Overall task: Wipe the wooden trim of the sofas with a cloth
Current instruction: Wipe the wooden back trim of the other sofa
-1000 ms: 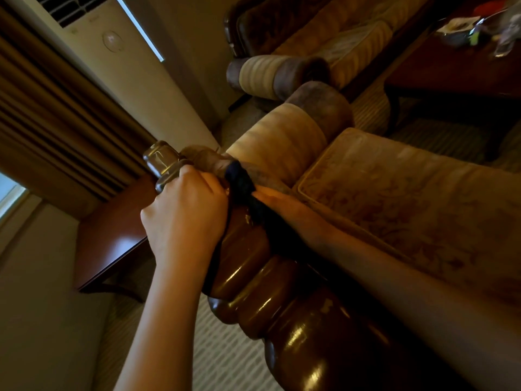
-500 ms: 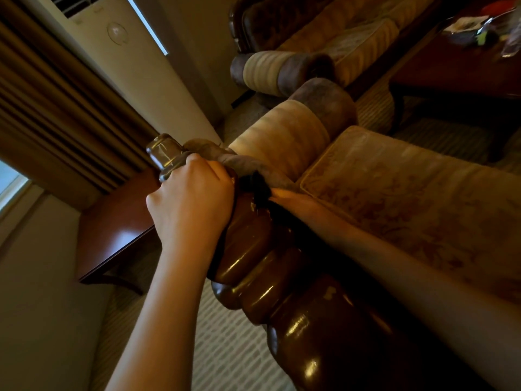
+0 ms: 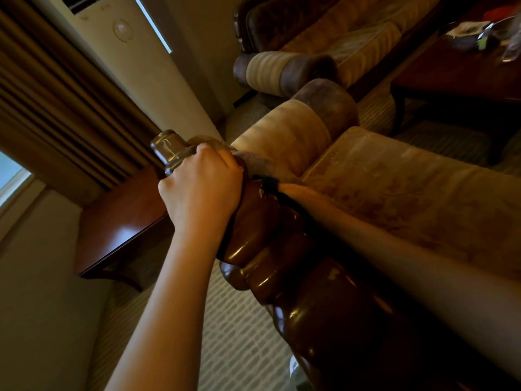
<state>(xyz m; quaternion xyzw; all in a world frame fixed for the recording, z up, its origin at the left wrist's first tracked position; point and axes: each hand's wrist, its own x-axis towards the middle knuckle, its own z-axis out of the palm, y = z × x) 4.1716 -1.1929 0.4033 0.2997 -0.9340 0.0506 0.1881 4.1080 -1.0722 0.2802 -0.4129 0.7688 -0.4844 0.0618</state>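
The sofa's glossy, carved wooden trim [image 3: 282, 258] runs from the bottom right up to a knob by the curtain. A dark cloth [image 3: 267, 182] is slung across the trim near its upper end. My left hand [image 3: 203, 190] grips the cloth in a fist on the trim's left side, and a dark strip hangs below that fist. My right hand [image 3: 296, 194] holds the other end on the cushion side, its fingers mostly hidden against the wood. The tan seat cushion [image 3: 408, 193] and striped armrest roll [image 3: 287, 134] lie just beyond the trim.
A reddish side table [image 3: 121, 221] stands left of the sofa under a brown curtain [image 3: 56, 108]. A white standing air conditioner [image 3: 127, 52] is behind it. A second sofa [image 3: 352, 35] and a dark coffee table [image 3: 451, 77] with small items sit at the top right. Striped carpet [image 3: 239, 334] lies below.
Both hands have slid a little further up the trim toward the armrest. Less of the dark cloth shows over the top of the wood.
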